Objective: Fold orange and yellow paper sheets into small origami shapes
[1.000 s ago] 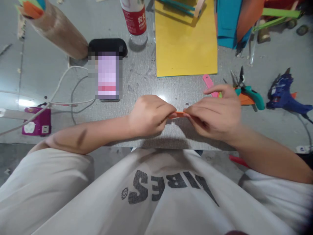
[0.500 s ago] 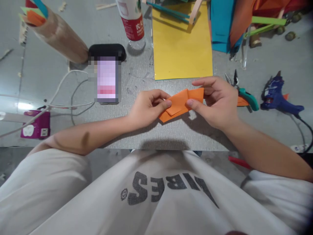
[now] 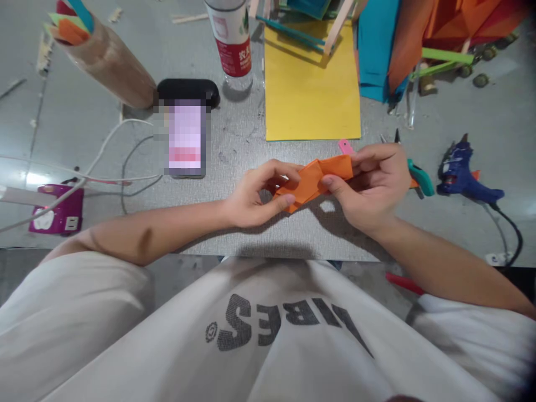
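Observation:
A folded piece of orange paper [image 3: 310, 181] is held between both hands, a little above the grey table. My left hand [image 3: 263, 192] pinches its left end, with the thumb in front and the fingers behind and along the upper edge. On the other end, my right hand [image 3: 372, 181] grips the paper with its thumb on the near face and its fingers curled behind. Folded layers overlap near the middle. Just beyond my right hand a small pink piece [image 3: 345, 146] with a dark dot lies on the table, partly hidden by the fingers.
Beyond the hands lies a yellow sheet [image 3: 312, 100]. Pliers [image 3: 421, 177] and a blue glue gun [image 3: 467, 173] are on the right. A phone [image 3: 187, 137], bottle [image 3: 234, 53], cardboard tube [image 3: 113, 67], cables and purple power block [image 3: 58, 209] stand left; coloured paper pieces [image 3: 379, 50] lie back right.
The orange paper has tilted and bent more between my hands. My left fingers now reach over its upper edge. The pink piece has come into sight beyond my right hand.

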`<action>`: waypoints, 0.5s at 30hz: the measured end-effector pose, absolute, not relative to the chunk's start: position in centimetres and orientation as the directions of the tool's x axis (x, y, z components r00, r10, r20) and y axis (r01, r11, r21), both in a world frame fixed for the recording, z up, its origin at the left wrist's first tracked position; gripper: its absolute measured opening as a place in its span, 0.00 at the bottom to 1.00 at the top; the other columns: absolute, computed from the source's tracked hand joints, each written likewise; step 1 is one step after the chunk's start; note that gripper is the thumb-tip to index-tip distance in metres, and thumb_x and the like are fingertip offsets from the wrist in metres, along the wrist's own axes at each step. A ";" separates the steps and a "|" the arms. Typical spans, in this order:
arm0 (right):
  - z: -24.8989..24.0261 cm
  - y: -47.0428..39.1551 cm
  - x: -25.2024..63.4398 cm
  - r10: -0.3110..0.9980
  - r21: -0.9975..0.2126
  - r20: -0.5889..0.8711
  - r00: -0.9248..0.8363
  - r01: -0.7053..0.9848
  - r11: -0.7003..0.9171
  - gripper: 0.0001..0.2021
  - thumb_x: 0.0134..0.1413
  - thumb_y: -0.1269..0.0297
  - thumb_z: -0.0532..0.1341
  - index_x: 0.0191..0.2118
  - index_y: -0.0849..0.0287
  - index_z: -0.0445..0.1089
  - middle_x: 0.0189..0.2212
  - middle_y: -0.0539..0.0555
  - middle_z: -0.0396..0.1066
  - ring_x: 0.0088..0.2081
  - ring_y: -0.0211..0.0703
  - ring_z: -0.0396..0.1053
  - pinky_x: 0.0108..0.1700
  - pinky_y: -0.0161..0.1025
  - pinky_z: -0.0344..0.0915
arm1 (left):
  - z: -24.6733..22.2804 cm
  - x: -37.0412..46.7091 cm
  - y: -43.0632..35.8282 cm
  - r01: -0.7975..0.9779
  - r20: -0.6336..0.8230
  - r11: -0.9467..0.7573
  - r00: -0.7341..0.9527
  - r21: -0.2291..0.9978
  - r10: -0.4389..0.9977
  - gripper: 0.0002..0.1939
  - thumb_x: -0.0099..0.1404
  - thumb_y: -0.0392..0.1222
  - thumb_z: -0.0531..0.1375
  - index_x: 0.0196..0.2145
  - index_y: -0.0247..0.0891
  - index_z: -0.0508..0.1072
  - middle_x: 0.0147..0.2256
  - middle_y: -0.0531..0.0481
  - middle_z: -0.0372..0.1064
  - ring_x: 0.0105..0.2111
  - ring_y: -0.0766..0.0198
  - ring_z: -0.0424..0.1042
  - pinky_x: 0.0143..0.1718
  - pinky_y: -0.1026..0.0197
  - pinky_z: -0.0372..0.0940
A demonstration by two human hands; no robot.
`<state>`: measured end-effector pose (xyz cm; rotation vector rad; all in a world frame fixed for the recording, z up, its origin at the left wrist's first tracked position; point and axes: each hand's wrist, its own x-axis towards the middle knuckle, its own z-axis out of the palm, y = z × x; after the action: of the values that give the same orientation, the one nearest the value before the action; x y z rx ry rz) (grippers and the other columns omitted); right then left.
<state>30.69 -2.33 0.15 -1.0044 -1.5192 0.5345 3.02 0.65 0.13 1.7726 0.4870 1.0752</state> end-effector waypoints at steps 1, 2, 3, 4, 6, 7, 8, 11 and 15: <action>-0.2 -2.1 30.4 0.805 -0.792 0.590 0.067 0.243 0.560 0.35 0.63 0.32 0.87 0.60 0.42 0.74 0.39 0.50 0.84 0.35 0.52 0.85 0.27 0.46 0.79 | -0.4 3.2 0.8 -0.164 0.481 -0.467 0.508 0.869 0.715 0.24 0.83 0.62 0.76 0.62 0.45 0.79 0.63 0.39 0.89 0.48 0.59 0.91 0.44 0.58 0.83; -0.5 -1.8 30.2 0.787 -0.783 0.611 0.082 0.207 0.586 0.36 0.60 0.34 0.89 0.59 0.43 0.74 0.39 0.49 0.84 0.34 0.51 0.86 0.26 0.44 0.78 | -0.8 3.4 0.8 -0.181 0.504 -0.482 0.485 0.857 0.715 0.24 0.83 0.61 0.77 0.63 0.46 0.78 0.62 0.40 0.89 0.47 0.59 0.91 0.44 0.58 0.84; -0.7 -1.6 30.1 0.776 -0.775 0.624 0.090 0.190 0.602 0.36 0.59 0.35 0.90 0.59 0.42 0.74 0.39 0.49 0.84 0.34 0.50 0.86 0.25 0.43 0.78 | -1.1 3.5 0.9 -0.189 0.517 -0.490 0.469 0.851 0.716 0.24 0.83 0.59 0.77 0.63 0.46 0.77 0.61 0.41 0.89 0.48 0.59 0.91 0.45 0.58 0.84; -0.8 -1.5 30.0 0.767 -0.768 0.634 0.092 0.191 0.612 0.36 0.59 0.37 0.90 0.60 0.42 0.74 0.39 0.48 0.84 0.34 0.49 0.86 0.25 0.42 0.77 | -1.3 3.6 0.9 -0.195 0.524 -0.495 0.458 0.847 0.718 0.24 0.83 0.59 0.78 0.63 0.46 0.76 0.61 0.42 0.89 0.48 0.59 0.91 0.46 0.58 0.84; -0.7 -1.4 30.0 0.756 -0.753 0.649 0.088 0.217 0.621 0.34 0.60 0.40 0.90 0.61 0.41 0.75 0.39 0.47 0.84 0.33 0.48 0.85 0.26 0.41 0.77 | -1.4 3.6 0.9 -0.206 0.519 -0.482 0.460 0.852 0.720 0.24 0.82 0.57 0.79 0.62 0.46 0.76 0.59 0.42 0.89 0.49 0.59 0.91 0.48 0.57 0.84; -0.6 -1.4 30.0 0.749 -0.744 0.657 0.087 0.235 0.626 0.34 0.60 0.41 0.90 0.61 0.41 0.75 0.39 0.47 0.84 0.33 0.47 0.85 0.26 0.41 0.77 | -1.3 3.6 0.9 -0.213 0.503 -0.460 0.473 0.862 0.723 0.24 0.82 0.57 0.79 0.61 0.46 0.76 0.59 0.42 0.89 0.49 0.59 0.91 0.49 0.57 0.84; -0.5 -1.5 30.1 0.740 -0.733 0.666 0.087 0.255 0.630 0.34 0.60 0.41 0.90 0.61 0.42 0.76 0.38 0.47 0.84 0.33 0.47 0.85 0.26 0.41 0.77 | -1.2 3.5 0.9 -0.221 0.481 -0.430 0.490 0.875 0.727 0.24 0.81 0.58 0.80 0.60 0.46 0.76 0.60 0.42 0.89 0.50 0.59 0.91 0.49 0.57 0.84; -0.5 -1.8 30.3 0.733 -0.719 0.674 0.091 0.312 0.621 0.31 0.63 0.43 0.89 0.60 0.43 0.77 0.39 0.49 0.85 0.34 0.47 0.85 0.28 0.41 0.79 | -0.9 3.4 0.7 -0.255 0.417 -0.330 0.540 0.909 0.731 0.26 0.79 0.60 0.81 0.58 0.46 0.75 0.63 0.39 0.88 0.54 0.56 0.91 0.52 0.55 0.84; -0.9 -2.0 30.6 0.739 -0.725 0.667 0.097 0.313 0.613 0.27 0.67 0.46 0.87 0.61 0.42 0.78 0.44 0.51 0.86 0.37 0.49 0.88 0.32 0.42 0.84 | -0.8 3.3 0.7 -0.273 0.367 -0.254 0.554 0.928 0.747 0.27 0.78 0.61 0.82 0.57 0.45 0.76 0.67 0.34 0.87 0.58 0.52 0.91 0.54 0.52 0.85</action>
<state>30.64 -1.99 -0.86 -0.9313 -1.4932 0.3945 3.35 0.69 -0.84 1.5413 0.4195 1.0192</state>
